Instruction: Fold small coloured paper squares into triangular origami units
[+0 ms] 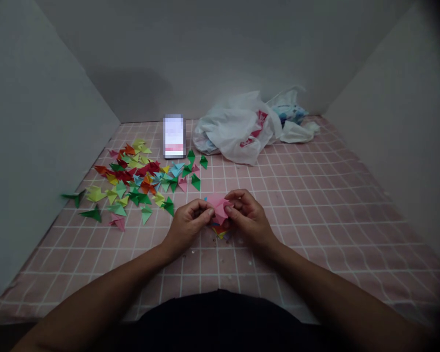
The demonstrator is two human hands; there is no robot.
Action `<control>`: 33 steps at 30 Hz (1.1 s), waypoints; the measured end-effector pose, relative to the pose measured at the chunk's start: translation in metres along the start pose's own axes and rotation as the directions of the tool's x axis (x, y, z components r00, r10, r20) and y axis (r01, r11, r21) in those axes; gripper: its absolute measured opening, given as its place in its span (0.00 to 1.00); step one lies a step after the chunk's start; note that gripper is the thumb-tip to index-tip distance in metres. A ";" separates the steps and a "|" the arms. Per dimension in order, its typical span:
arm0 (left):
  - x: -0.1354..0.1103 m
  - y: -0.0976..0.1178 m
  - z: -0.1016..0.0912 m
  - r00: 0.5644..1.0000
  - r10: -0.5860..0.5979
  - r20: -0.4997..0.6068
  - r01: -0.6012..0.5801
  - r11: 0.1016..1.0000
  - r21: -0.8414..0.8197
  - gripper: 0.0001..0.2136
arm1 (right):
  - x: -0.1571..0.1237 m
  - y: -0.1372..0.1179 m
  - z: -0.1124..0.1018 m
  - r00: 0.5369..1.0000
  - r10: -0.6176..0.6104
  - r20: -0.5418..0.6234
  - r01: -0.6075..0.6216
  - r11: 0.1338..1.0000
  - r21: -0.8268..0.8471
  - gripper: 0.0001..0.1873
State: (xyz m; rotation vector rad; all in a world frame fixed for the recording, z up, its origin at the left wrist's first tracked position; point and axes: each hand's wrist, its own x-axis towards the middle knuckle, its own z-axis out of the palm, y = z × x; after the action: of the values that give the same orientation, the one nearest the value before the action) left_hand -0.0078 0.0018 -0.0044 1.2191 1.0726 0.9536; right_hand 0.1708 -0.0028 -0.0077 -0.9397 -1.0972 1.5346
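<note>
A piece of pink origami paper (219, 208), partly folded, is held up between my two hands. My left hand (189, 221) pinches its left edge between thumb and fingers. On the other side, my right hand (250, 220) grips the right edge, thumb in front. Below the pink paper lies a small stack of colored paper (220, 232), mostly hidden, with yellow, orange and blue edges showing. Off to the left spreads a loose pile of folded paper cranes (139, 198) in green, yellow, red, orange, pink and light blue.
A phone with a lit, blurred screen (174, 137) stands behind the cranes. Crumpled white plastic bags (238, 127) lie at the back, beside a blue-patterned packet (289, 111). Pale walls (220, 54) enclose the pink checked cloth (308, 195) on three sides. Small scraps dot the cloth near me.
</note>
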 end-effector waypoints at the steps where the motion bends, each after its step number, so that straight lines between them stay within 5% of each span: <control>1: 0.000 0.000 0.000 1.000 0.004 0.005 -0.004 1.000 0.004 0.08 | 0.000 0.000 0.000 1.000 -0.022 -0.008 0.022 1.000 -0.016 0.14; 5: -0.002 0.001 0.002 0.998 0.044 -0.038 -0.042 0.998 0.047 0.08 | -0.001 0.000 0.000 0.990 -0.130 -0.050 0.125 0.988 -0.091 0.12; 8: -0.004 0.004 0.002 0.971 0.200 -0.129 -0.168 0.961 0.221 0.06 | -0.004 -0.002 -0.003 0.967 -0.252 -0.021 0.241 0.944 -0.226 0.09; 12: -0.005 0.007 0.001 0.830 0.548 -0.101 -0.424 0.738 0.525 0.05 | -0.008 -0.004 -0.002 0.858 -0.502 0.111 0.485 0.720 -0.497 0.11; 15: -0.006 0.006 0.001 0.778 0.628 -0.031 -0.500 0.648 0.575 0.05 | -0.011 -0.003 0.001 0.839 -0.529 0.123 0.494 0.649 -0.578 0.07; 18: -0.008 0.004 0.004 0.831 0.553 -0.051 -0.460 0.737 0.495 0.03 | -0.012 0.000 0.003 0.854 -0.515 0.078 0.460 0.677 -0.574 0.04; 23: -0.011 0.002 0.009 0.981 0.149 -0.121 -0.147 0.989 0.027 0.06 | -0.013 0.001 0.004 0.858 -0.512 0.043 0.443 0.695 -0.566 0.09; 26: -0.010 0.002 0.011 0.995 0.025 -0.096 -0.041 0.984 -0.173 0.10 | -0.013 0.001 0.005 0.844 -0.532 0.069 0.477 0.687 -0.548 0.12; 33: -0.008 0.002 0.012 0.996 -0.043 -0.078 0.018 0.957 -0.291 0.11 | -0.012 0.003 0.004 0.851 -0.517 0.087 0.482 0.704 -0.522 0.15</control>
State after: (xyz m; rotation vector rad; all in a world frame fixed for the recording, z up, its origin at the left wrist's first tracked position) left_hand 0.0022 -0.0085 -0.0011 0.9257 0.9735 1.1036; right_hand 0.1684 -0.0153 -0.0092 -0.9304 -1.6169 0.7473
